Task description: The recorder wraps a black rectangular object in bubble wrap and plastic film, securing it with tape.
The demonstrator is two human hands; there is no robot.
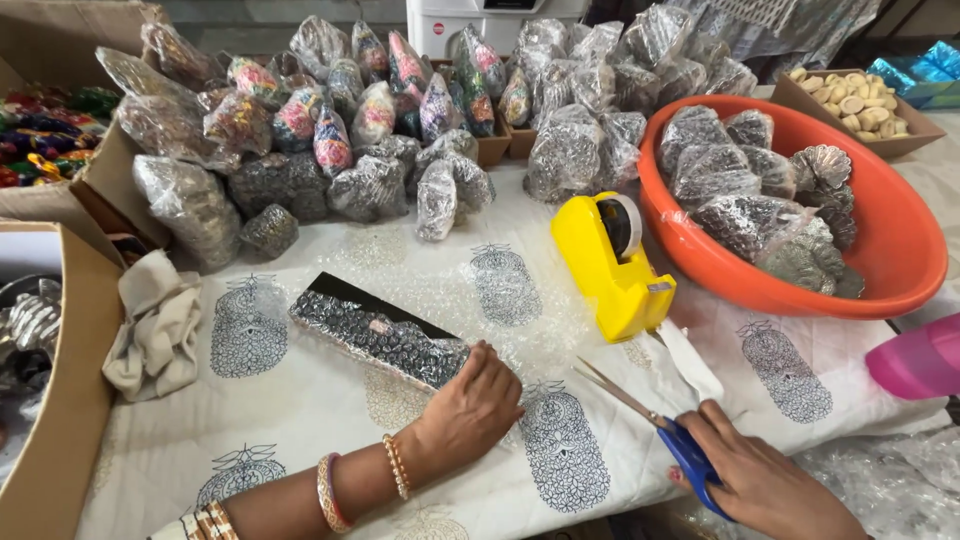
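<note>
left hand (pixel 470 405) presses crinkly bubble wrap (pixel 540 320); right hand (pixel 765 480) grips blue-handled scissors (pixel 655 425).

A long flat package (pixel 385 338) of dark patterned pieces wrapped in clear film is lying on the bench (pixel 300 400), with the left hand (pixel 470 408) pressing on its near end. Behind it, clear plastic bags (pixel 290 180) of silvery and coloured items are piling up in a heap. More such bags (pixel 740 215) are sitting inside the orange basin (pixel 900 270). Brown cardboard boxes (pixel 60 400) are standing at the left edge.
</note>
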